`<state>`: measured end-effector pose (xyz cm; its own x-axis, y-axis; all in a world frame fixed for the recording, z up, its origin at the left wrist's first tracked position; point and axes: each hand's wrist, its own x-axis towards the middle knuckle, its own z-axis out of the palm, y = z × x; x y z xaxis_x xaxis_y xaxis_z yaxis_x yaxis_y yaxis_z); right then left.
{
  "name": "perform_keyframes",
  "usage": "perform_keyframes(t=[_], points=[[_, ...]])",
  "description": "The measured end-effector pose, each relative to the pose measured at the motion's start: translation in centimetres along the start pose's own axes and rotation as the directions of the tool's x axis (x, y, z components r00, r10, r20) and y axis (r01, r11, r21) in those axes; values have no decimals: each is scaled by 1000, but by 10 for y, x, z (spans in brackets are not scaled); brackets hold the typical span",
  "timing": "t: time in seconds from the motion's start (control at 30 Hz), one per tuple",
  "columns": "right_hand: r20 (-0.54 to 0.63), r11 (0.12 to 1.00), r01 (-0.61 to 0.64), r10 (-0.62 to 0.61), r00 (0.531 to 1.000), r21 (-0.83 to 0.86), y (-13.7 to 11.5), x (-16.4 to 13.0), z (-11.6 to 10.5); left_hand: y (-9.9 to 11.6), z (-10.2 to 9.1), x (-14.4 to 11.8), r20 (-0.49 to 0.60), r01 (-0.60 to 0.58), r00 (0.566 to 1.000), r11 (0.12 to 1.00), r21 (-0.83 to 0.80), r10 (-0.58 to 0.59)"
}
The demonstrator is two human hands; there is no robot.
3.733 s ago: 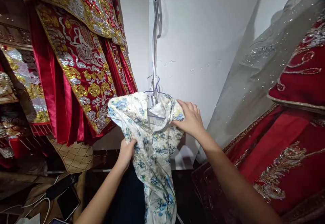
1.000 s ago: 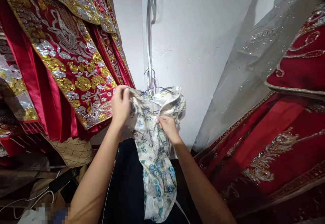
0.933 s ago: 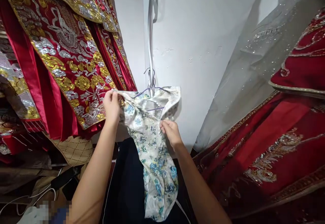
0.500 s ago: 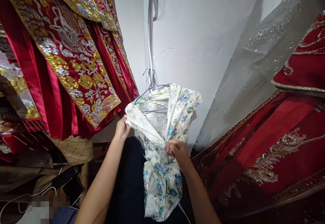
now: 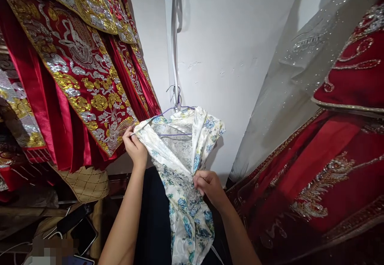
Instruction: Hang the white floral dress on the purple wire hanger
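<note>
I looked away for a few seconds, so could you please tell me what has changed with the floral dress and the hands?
The right hand left the floral dress collar and now pinches its front lower down. The left hand moved up to grip the shoulder edge. The dress still hangs on the purple hanger.

1 floral dress [image 5: 183, 165], 1 wire hanger [image 5: 177, 109], 2 hands, 2 phones [image 5: 81, 233].

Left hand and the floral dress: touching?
Touching. The head view shows the left hand pinching the shoulder edge of the floral dress on its purple hanger.
</note>
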<state>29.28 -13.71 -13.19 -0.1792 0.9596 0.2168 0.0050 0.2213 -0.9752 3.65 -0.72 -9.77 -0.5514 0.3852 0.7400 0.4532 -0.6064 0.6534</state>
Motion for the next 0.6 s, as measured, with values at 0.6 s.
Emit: perform_keyframes(t=[0.6], points=[[-67, 995, -88, 85, 994, -48, 11, 15, 10, 5, 5, -83, 718, 824, 468, 549, -143, -516]])
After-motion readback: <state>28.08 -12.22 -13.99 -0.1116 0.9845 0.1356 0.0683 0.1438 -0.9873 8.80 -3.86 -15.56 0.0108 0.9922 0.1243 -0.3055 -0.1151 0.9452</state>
